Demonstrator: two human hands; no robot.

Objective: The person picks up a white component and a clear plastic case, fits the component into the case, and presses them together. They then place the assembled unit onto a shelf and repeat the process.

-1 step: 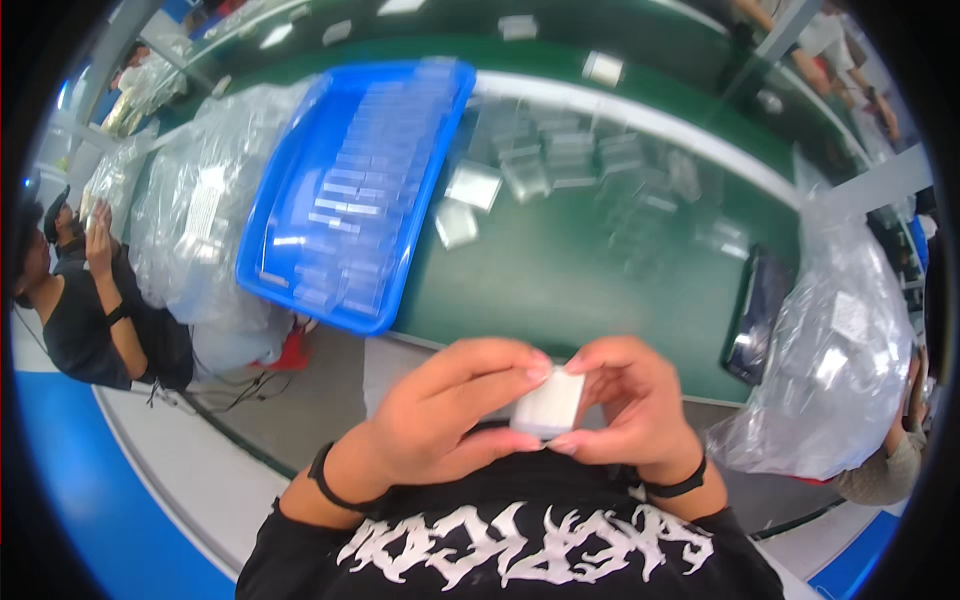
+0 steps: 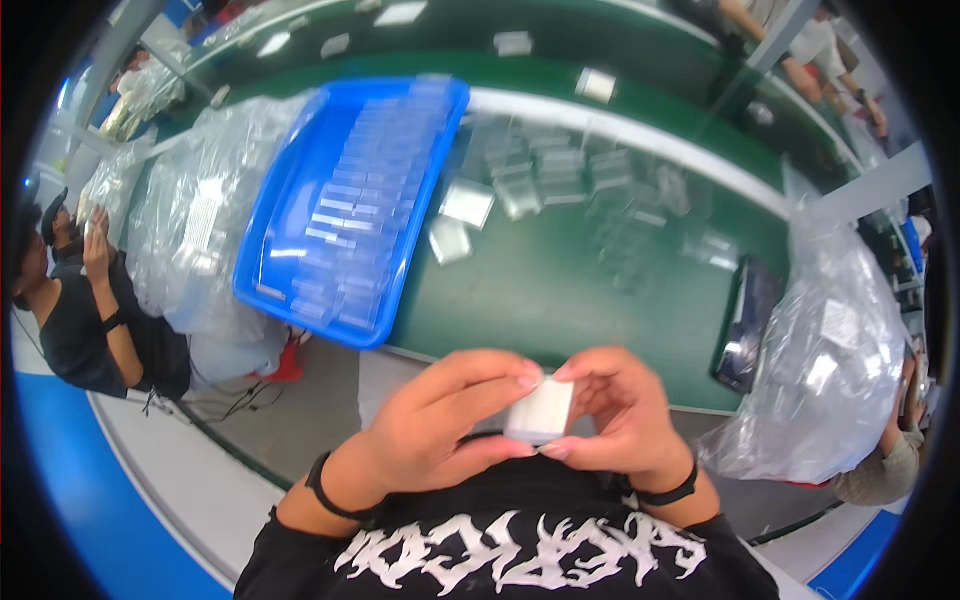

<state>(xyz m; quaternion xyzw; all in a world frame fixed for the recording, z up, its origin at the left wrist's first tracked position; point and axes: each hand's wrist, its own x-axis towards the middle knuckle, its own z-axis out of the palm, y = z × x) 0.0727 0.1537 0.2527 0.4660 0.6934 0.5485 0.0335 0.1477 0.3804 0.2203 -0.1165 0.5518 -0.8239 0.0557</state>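
Observation:
Just in front of my chest, a small flat white case [image 2: 540, 408] with clear-looking edges is held between both hands. My left hand [image 2: 440, 412] pinches its left side, fingertips at the upper edge and thumb at the lower corner. My right hand [image 2: 622, 410] grips the opposite side the same way, its thumb meeting the lower edge. Beyond the hands, two white-filled cases, a nearer one [image 2: 450, 241] and a farther one [image 2: 467, 203], lie on the green tabletop [image 2: 560, 300]. Several clear cases [image 2: 560, 170] are spread out behind them, somewhat blurred.
A blue tray [image 2: 250, 262] with rows of clear cases stands at the left. Clear plastic bags bulge beside it [image 2: 190, 220] and at the right [image 2: 820, 390]. A dark phone-like device [image 2: 748, 325] lies near the right bag. A co-worker [image 2: 95, 320] sits at far left.
The whole view has shifted slightly, with the tray and tabletop things sitting a little lower in it. Both hands keep their hold on the white case.

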